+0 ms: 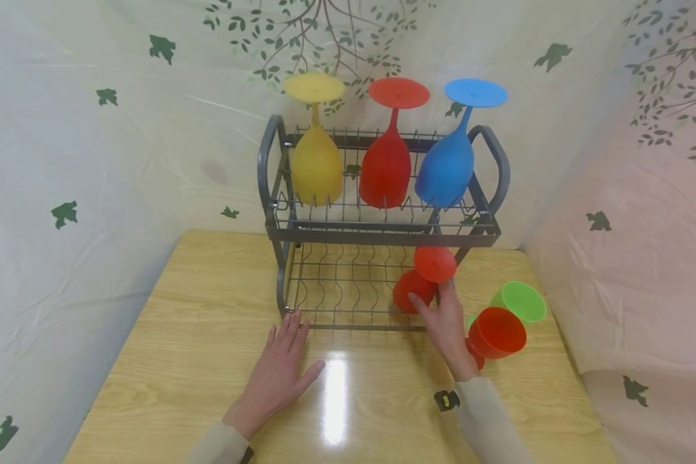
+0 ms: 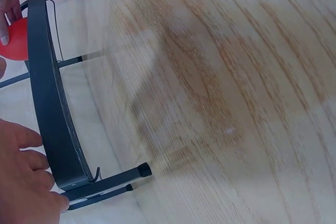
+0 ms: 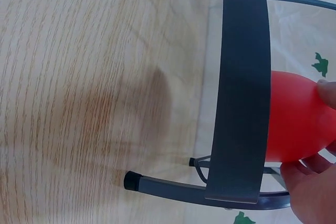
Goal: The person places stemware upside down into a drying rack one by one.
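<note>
My right hand (image 1: 445, 322) grips the bowl of a red goblet (image 1: 412, 291), upside down at the right end of the rack's lower tier. In the right wrist view, fingers and thumb wrap this red bowl (image 3: 296, 116) behind the rack's front bar (image 3: 244, 87). My left hand (image 1: 278, 370) lies with straight fingers at the front left corner of the dish rack (image 1: 383, 235); in the left wrist view its fingertips meet the front bar (image 2: 55, 98). On the upper tier stand upside-down yellow (image 1: 316, 167), red (image 1: 385, 171) and blue (image 1: 446, 169) goblets.
To the right of the rack, another red goblet (image 1: 497, 333) stands tilted on the wooden table (image 1: 209, 361), mouth up. A green goblet (image 1: 519, 301) is just behind it. A leaf-patterned cloth (image 1: 122, 161) hangs behind and on both sides.
</note>
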Motion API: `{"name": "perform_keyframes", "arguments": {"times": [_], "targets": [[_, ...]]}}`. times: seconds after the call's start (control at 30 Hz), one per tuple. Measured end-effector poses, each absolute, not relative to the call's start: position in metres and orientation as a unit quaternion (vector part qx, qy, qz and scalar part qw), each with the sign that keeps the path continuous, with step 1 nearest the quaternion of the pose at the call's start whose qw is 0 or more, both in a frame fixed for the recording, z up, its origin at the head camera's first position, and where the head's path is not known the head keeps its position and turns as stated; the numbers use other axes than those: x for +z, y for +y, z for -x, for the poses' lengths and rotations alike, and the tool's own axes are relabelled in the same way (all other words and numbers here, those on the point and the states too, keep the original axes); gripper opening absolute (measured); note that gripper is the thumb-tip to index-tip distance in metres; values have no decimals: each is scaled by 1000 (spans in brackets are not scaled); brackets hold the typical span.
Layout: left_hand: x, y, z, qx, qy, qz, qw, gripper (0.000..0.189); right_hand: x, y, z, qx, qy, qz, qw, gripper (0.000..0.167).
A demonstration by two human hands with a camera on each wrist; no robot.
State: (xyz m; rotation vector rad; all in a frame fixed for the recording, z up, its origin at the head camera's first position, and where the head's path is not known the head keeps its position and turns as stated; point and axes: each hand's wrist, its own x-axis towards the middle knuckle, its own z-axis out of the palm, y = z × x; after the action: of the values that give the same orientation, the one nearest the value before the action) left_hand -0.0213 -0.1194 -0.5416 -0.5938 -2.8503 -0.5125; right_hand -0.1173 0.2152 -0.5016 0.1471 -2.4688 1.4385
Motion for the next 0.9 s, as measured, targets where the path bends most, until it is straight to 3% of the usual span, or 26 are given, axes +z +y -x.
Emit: {"name": "perform_keyframes", "arguments": {"times": [0.53,0.9], "targets": [[-541,-120,22,-164,-962,198,89,84,-500,214,119,472,-873,-37,116,65],[-542,-119,22,-167,-962,197,90,83,-498,215,106,501,-851,-34,156,63]]}}
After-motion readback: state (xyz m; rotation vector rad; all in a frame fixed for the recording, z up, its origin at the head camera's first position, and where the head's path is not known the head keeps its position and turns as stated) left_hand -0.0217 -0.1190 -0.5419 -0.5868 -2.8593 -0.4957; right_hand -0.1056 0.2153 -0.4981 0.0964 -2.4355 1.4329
